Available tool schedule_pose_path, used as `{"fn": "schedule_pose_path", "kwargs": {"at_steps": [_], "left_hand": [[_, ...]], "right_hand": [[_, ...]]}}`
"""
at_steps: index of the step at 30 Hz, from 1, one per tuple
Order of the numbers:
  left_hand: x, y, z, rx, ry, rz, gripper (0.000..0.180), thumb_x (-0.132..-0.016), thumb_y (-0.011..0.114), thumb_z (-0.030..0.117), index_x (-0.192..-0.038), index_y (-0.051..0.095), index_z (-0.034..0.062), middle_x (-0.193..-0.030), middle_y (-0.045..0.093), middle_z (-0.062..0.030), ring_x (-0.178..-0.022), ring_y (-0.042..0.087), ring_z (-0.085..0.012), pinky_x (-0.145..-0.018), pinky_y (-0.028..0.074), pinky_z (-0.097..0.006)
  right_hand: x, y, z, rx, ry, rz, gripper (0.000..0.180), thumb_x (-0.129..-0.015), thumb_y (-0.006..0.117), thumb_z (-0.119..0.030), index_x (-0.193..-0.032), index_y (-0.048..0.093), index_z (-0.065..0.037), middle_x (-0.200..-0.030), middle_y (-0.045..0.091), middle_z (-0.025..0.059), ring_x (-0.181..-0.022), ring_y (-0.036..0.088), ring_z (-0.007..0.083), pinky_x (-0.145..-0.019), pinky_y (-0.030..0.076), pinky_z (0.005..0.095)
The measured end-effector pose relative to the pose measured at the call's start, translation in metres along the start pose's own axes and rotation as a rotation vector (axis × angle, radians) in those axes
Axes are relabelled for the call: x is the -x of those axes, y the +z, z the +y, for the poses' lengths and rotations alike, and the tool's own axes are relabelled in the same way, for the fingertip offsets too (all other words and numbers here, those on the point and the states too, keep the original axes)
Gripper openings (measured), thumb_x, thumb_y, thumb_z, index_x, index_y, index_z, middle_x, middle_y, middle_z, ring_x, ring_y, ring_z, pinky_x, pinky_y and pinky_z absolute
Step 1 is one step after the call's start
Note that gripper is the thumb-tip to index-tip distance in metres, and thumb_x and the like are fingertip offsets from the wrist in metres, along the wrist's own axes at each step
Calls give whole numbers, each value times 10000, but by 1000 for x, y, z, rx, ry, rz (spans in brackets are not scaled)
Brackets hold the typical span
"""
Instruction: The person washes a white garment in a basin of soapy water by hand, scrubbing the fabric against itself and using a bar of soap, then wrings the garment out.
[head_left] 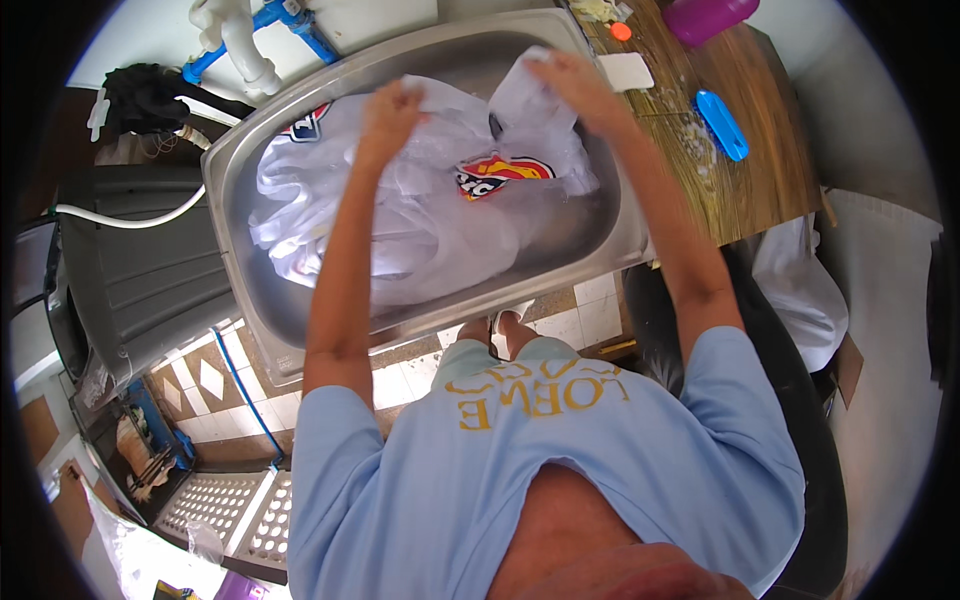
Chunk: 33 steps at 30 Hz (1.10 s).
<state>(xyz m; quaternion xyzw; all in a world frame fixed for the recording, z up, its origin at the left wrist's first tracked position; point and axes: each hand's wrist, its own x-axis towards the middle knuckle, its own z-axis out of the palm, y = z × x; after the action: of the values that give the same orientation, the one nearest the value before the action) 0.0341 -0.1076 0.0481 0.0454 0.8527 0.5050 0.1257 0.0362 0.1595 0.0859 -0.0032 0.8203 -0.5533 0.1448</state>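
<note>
A wet white shirt [455,235] with a red, yellow and black print lies spread and bunched in a stainless steel sink [625,225]. Another printed patch, dark blue, red and white, shows at the cloth's far left. My left hand [393,122] is closed on a fold of the shirt near the sink's far side. Farther right, my right hand [572,85] pinches a sleeve-like part of the cloth and holds it raised at the sink's far right. The fabric between the hands is lifted in a ridge. Some water glistens around it.
On the wooden counter [740,85] to the right are a blue brush [721,126], a white block [626,72], an orange cap [620,32] and a purple container [708,18]. White and blue pipes [240,45] stand behind the sink. A dark grey tub [150,240] sits at left.
</note>
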Motion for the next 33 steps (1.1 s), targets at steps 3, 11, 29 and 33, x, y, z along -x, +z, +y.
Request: {"fn": "schedule_pose_path", "kwargs": {"at_steps": [3,11,29,33], "left_hand": [[18,-10,20,-718,147,197,635,-720,691,447,-1194,458,93,-1194,530,-185,-1064,547,-306,-757,474,-418],[0,20,-25,-679,408,63,481,-771,656,318,-1206,541,147,-1106,565,-67,-1021,555,-254,-849,436,-427],[-31,104,36,-23,343,542,156,-630,682,188,-658,598,60,-602,566,-115,-541,545,-246,-531,424,-342],[-13,147,59,-88,636,584,143,-639,671,176,-673,616,48,-562,576,-109,-488,535,-216,-492,429,-325]], "right_hand": [[20,-24,-36,-534,-44,141,270,-871,561,-294,-965,620,-48,-866,630,29,-807,597,152,-712,480,350],[23,-16,-44,-1105,-301,-125,353,-911,484,-341,-1082,547,-38,-999,610,81,-967,573,215,-862,454,364],[-8,105,26,-1410,340,145,204,-867,483,-268,-924,576,-96,-806,579,63,-734,583,212,-792,498,373],[-35,76,120,-1775,-262,-640,232,-840,527,-307,-877,573,-82,-817,606,83,-746,595,223,-713,495,360]]}}
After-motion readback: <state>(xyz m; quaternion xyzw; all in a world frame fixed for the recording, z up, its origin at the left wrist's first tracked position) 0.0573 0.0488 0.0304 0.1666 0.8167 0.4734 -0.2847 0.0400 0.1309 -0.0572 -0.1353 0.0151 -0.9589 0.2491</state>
